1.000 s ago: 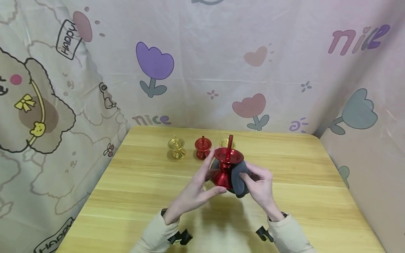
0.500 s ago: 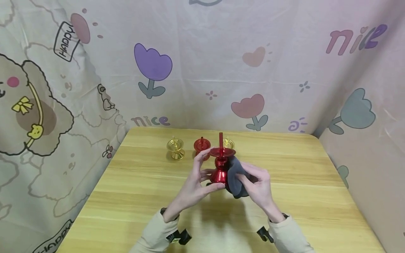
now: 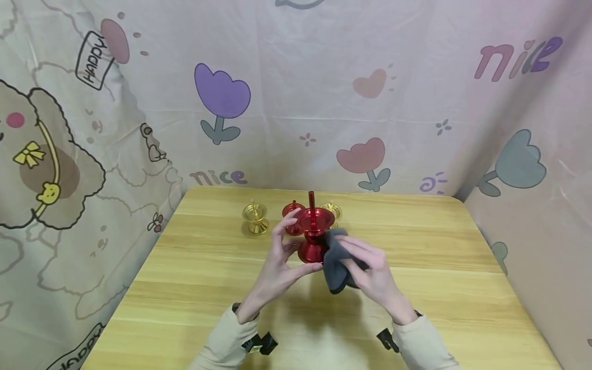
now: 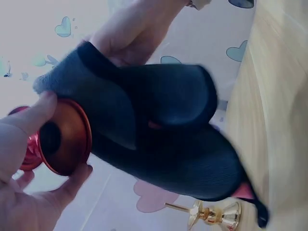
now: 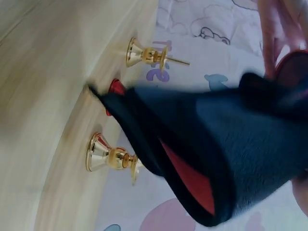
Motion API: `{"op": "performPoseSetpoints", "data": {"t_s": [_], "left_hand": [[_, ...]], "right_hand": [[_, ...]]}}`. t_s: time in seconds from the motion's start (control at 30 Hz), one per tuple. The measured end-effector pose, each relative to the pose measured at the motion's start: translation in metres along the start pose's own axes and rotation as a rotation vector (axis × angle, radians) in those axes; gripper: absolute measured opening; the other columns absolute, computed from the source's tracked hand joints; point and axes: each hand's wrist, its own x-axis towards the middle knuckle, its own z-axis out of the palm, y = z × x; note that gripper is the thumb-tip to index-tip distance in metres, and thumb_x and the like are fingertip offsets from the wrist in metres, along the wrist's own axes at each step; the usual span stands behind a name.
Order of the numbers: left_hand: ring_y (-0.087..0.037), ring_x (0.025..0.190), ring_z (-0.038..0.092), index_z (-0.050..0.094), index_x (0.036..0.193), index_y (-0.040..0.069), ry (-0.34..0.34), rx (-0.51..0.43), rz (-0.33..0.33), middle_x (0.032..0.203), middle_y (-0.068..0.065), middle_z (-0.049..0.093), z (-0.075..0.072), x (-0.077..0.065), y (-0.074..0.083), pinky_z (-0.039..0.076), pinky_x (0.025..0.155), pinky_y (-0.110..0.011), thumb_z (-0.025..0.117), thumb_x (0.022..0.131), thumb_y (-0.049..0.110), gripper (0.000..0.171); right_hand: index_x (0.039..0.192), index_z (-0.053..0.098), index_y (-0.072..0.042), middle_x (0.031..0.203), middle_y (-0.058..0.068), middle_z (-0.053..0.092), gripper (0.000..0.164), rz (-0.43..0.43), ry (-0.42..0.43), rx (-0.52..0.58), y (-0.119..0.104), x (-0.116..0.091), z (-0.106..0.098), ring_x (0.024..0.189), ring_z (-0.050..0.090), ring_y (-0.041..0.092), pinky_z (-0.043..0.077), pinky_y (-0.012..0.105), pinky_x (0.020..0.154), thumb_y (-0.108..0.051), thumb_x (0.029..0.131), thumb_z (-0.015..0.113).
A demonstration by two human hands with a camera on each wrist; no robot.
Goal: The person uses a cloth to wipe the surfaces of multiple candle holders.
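**Red holder gripped in the air, cloth at its flank**

The large red holder [image 3: 315, 226], with a dish and a tall central spike, is held roughly upright above the table [image 3: 194, 277]. The left hand [image 3: 277, 267] grips it, thumb by the foot and fingers at the far side. A grey cloth [image 3: 336, 267] sits at its right side, by the waist and foot; whether it presses there cannot be told. The right hand [image 3: 375, 275] pinches this cloth between thumb and fingers. In the right wrist view a red surface [image 5: 190, 178] shows inside a fold.

To work well here, I would keep the left grip low on the foot, leaving the dish and spike free, and turn the holder to meet the cloth. Gathering the loose, hanging folds should give better feel around the narrow waist; light pressure near the spike seems wise.

Behind stand a gold holder [image 3: 256, 221], a smaller red holder [image 3: 293, 211] and another gold holder [image 3: 332, 209], the last two partly covered.

No brand can be made out on holders or cloth. The printed backdrop [image 3: 287, 67] reads "HAPPY" at left and "nice" twice, upper right and just above the table's back edge.
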Motion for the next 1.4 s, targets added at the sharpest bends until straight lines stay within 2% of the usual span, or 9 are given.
{"op": "performPoseSetpoints", "data": {"t_s": [0.17,0.33,0.47,0.63,0.77,0.93,1.07,1.23,1.4], "left_hand": [[-0.032,0.112,0.067,0.023,0.144,0.002,-0.036,-0.007,0.045,0.163,-0.010,0.025,-0.002,0.002,0.000,0.057,0.101,-0.035,0.084,0.075,-0.007,0.092],[-0.031,0.110,0.068,0.023,0.144,0.001,-0.075,0.004,0.075,0.163,-0.016,0.025,-0.004,0.002,0.000,0.058,0.100,-0.037,0.085,0.072,-0.008,0.095],[-0.031,0.111,0.068,0.022,0.146,0.002,-0.072,0.001,0.060,0.164,-0.013,0.025,-0.005,0.002,0.001,0.058,0.098,-0.037,0.084,0.074,-0.008,0.096],[-0.033,0.111,0.067,0.020,0.149,0.007,-0.008,0.015,0.000,0.164,-0.007,0.025,-0.005,0.002,0.001,0.057,0.099,-0.033,0.083,0.077,-0.004,0.096],[-0.036,0.114,0.065,0.019,0.149,0.006,-0.002,-0.019,0.001,0.164,-0.008,0.026,-0.005,0.002,0.001,0.056,0.102,-0.034,0.083,0.076,-0.006,0.097],[-0.030,0.117,0.065,0.018,0.146,-0.001,-0.063,-0.097,0.050,0.164,-0.014,0.024,-0.007,0.000,0.000,0.055,0.104,-0.033,0.082,0.074,-0.011,0.096],[-0.023,0.124,0.062,0.018,0.143,-0.004,-0.101,-0.099,0.095,0.163,-0.019,0.023,-0.008,0.001,0.001,0.053,0.107,-0.034,0.083,0.072,-0.012,0.097],[-0.028,0.132,0.056,0.023,0.141,-0.003,-0.119,0.021,0.196,0.162,-0.022,0.027,-0.007,0.007,0.000,0.054,0.106,-0.039,0.086,0.069,-0.009,0.096],[-0.032,0.145,0.043,0.030,0.136,0.002,-0.130,0.161,0.272,0.159,-0.026,0.030,-0.006,0.011,-0.003,0.051,0.109,-0.046,0.086,0.071,-0.005,0.087]], "right_hand": [[0.111,0.075,0.002,0.111,0.020,0.075,0.043,0.124,-0.030,0.114,0.005,0.000,-0.007,0.114,0.067,0.005,0.054,0.019,0.098,0.024,0.075,0.069],[0.111,0.075,0.000,0.112,0.017,0.075,0.043,0.148,-0.085,0.152,0.007,0.000,-0.011,0.113,0.067,0.004,0.054,0.017,0.097,0.024,0.077,0.066],[0.115,0.074,0.002,0.116,0.019,0.073,0.027,0.001,-0.070,0.109,0.005,0.001,-0.009,0.118,0.066,0.007,0.053,0.018,0.101,0.009,0.091,0.064],[0.113,0.073,0.006,0.117,0.023,0.071,0.023,-0.276,-0.031,-0.096,0.002,0.002,0.000,0.124,0.065,0.023,0.048,0.027,0.111,-0.007,0.101,0.058],[0.110,0.073,0.007,0.118,0.023,0.071,0.021,-0.336,-0.028,-0.064,0.005,0.002,0.003,0.124,0.064,0.028,0.048,0.031,0.112,-0.003,0.100,0.057],[0.116,0.072,0.005,0.129,0.013,0.069,0.023,-0.139,-0.049,0.199,0.011,0.000,-0.003,0.124,0.064,0.015,0.051,0.024,0.106,-0.005,0.098,0.062],[0.121,0.072,0.000,0.134,-0.001,0.067,0.030,0.062,-0.123,0.344,0.012,-0.002,-0.012,0.124,0.063,0.009,0.052,0.021,0.104,0.006,0.093,0.065],[0.119,0.074,-0.006,0.133,-0.012,0.066,0.051,0.262,-0.099,0.388,0.009,-0.006,-0.014,0.124,0.062,0.004,0.052,0.018,0.101,0.025,0.081,0.059],[0.117,0.075,-0.006,0.127,-0.013,0.069,0.046,0.443,0.002,0.396,0.002,-0.007,-0.008,0.121,0.063,0.003,0.053,0.016,0.097,0.022,0.083,0.059]]}}
